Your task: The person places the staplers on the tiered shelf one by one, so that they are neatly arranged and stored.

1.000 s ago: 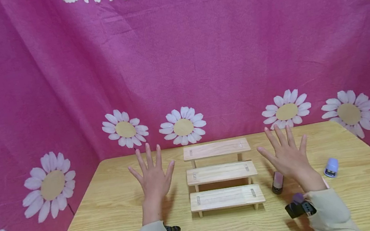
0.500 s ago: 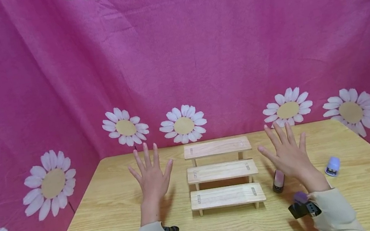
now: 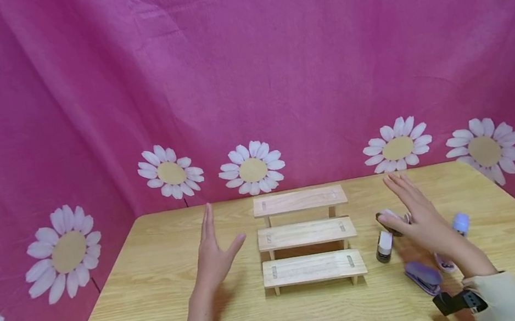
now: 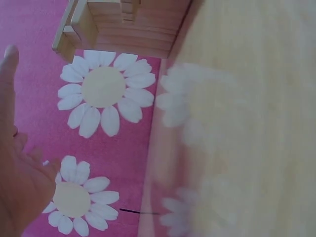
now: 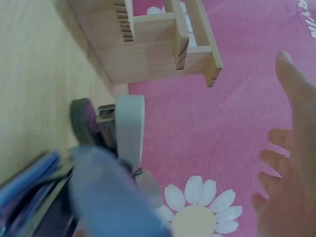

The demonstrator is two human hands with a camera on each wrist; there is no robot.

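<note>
My left hand [image 3: 212,264] hovers over the table left of a three-step wooden stand [image 3: 312,267], fingers straight and thumb spread. On the stand's right, my right hand [image 3: 424,221] is held over a group of small objects, fingers extended and holding nothing. Under and around it lie a purple stapler [image 3: 423,275], a small dark object with a white top [image 3: 384,247] and a lilac-topped object [image 3: 460,223]. Another dark object [image 3: 387,223] is partly hidden behind the right thumb. In the right wrist view, a blurred blue-purple stapler [image 5: 111,190] fills the foreground beside a grey-white-topped object [image 5: 129,131].
The wooden table [image 3: 146,288] carries the stand at its middle. A pink cloth [image 3: 303,65] with daisies and white lettering hangs behind the table and along its sides. Black bands [image 3: 460,301] circle both wrists.
Both hands have turned from palms-down with spread fingers to a more sideways pose, fingers closer together. The right forearm has shifted right, uncovering more of the small objects. The view has tilted slightly.
</note>
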